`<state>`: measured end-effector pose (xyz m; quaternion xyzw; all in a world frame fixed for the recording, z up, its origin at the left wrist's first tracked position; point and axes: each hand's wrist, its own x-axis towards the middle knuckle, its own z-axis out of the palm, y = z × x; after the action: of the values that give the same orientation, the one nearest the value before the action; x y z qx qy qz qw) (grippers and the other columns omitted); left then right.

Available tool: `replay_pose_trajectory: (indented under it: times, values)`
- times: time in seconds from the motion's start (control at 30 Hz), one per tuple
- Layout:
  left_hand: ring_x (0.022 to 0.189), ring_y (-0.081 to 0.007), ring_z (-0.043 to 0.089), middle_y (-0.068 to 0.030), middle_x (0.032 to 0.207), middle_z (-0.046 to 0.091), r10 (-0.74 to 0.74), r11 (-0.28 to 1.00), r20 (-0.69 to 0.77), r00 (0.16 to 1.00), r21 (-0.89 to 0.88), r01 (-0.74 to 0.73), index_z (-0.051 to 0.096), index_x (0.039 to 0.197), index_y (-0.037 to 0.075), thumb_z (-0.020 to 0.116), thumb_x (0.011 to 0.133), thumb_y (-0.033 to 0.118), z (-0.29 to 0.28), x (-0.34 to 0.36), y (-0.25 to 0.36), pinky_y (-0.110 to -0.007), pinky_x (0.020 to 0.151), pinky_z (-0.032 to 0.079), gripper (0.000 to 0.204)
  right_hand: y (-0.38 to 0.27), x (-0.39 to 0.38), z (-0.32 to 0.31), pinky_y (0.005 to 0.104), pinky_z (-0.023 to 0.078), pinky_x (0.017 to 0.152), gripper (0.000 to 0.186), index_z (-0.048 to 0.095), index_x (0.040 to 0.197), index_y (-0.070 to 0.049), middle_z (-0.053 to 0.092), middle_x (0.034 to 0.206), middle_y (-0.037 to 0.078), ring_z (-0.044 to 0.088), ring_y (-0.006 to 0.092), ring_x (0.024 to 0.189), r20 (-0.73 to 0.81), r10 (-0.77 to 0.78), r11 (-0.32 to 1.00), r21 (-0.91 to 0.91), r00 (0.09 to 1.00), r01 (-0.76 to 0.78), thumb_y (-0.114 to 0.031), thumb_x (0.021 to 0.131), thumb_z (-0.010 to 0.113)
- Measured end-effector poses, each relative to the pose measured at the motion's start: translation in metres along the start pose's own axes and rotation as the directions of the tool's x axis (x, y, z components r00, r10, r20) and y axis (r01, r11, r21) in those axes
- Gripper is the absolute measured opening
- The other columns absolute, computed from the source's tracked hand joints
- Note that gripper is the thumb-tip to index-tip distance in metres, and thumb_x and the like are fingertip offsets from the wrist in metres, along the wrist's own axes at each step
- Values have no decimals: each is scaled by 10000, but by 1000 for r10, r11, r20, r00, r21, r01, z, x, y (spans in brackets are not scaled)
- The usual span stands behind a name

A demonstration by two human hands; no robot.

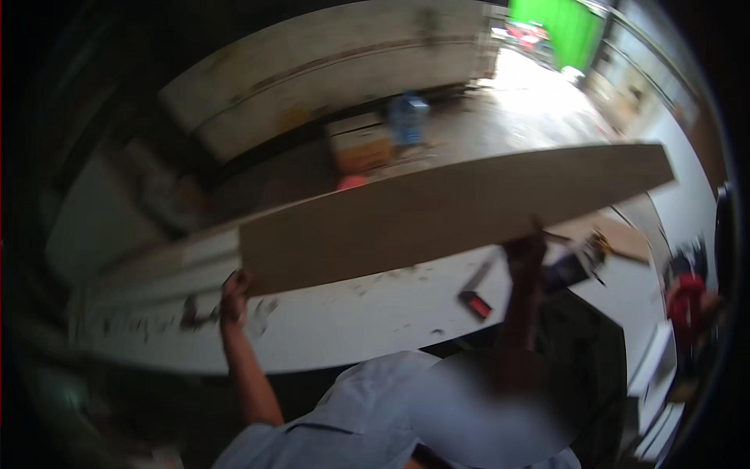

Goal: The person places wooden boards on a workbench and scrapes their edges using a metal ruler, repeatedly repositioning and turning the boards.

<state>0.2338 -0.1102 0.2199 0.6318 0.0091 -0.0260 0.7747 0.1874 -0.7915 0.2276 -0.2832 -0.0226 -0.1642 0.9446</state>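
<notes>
A long brown board (pixel 406 207) spans the view, tilted over a long white worktop (pixel 375 313). My left hand (pixel 234 293) grips the board near its lower left corner. My right hand (pixel 522 254) holds the board's lower edge toward the right, its fingers blurred. On the worktop beside my right hand are a dark bar with a red end (pixel 476 293) and a dark tool or container (pixel 578 262), too blurred to name. A small dark object (pixel 199 313) lies just left of my left hand.
A cardboard box (pixel 359 141) and blue water jug (pixel 408 119) stand on the floor (pixel 500 125) beyond. A large pale panel (pixel 312 62) runs behind them. A bright opening with green sheeting (pixel 555 31) is at back right. A red and black object (pixel 687 309) sits at right.
</notes>
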Motion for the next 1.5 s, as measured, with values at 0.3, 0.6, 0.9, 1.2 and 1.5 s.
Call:
replay_pose_trajectory:
  times: [0.3, 0.6, 0.9, 1.2, 1.5]
  values:
    - [888, -66, 647, 78, 934, 676, -230, 970, -550, 803, -194, 145, 655, 940, 188, 808, 904, 298, -327, -251, -14, -302, 843, 503, 192, -25, -102, 34, 493, 499, 1029, 514, 628, 1326, -27, 689, 1254, 164, 642, 336, 1159, 362, -543, -31, -910, 757, 413, -235, 882, 783]
    - [918, -192, 692, -36, 1049, 735, -249, 814, -651, 717, -542, -209, 679, 1248, 111, 666, 872, 718, -453, -420, -8, -333, 786, 552, 714, 112, -250, 53, 454, 466, 1110, 359, 626, 1349, -4, 635, 1347, 120, 591, 270, 1262, -383, -177, 861, -506, 907, -46, -177, 1039, 574]
    - [966, -236, 715, -96, 1156, 733, -178, 495, -664, 726, -698, -517, 628, 1322, 106, 609, 849, 794, -419, -471, -11, -403, 702, 618, 835, 263, -428, 145, 473, 470, 1098, 359, 593, 1327, 2, 661, 1253, 123, 616, 266, 1195, -383, 111, 951, -227, 917, -209, -196, 1027, 609]
    - [1069, -253, 692, -88, 1193, 704, -366, 693, -247, 897, -716, 86, 598, 1325, 105, 724, 906, 551, -345, -518, -13, -449, 919, 603, 624, 377, -606, 235, 377, 504, 1019, 212, 640, 1142, -19, 694, 1079, 68, 653, 165, 1031, -372, 293, 943, -39, 881, -330, -204, 1055, 583]
    - [1047, -196, 687, -37, 1113, 705, -342, 814, -387, 856, -577, 64, 656, 1219, 125, 742, 911, 297, -471, -529, -17, -389, 895, 584, 363, 391, -697, 271, 409, 523, 983, 337, 651, 1198, -43, 714, 1101, 85, 673, 232, 1046, -458, 399, 901, 38, 795, -431, -330, 1025, 615]
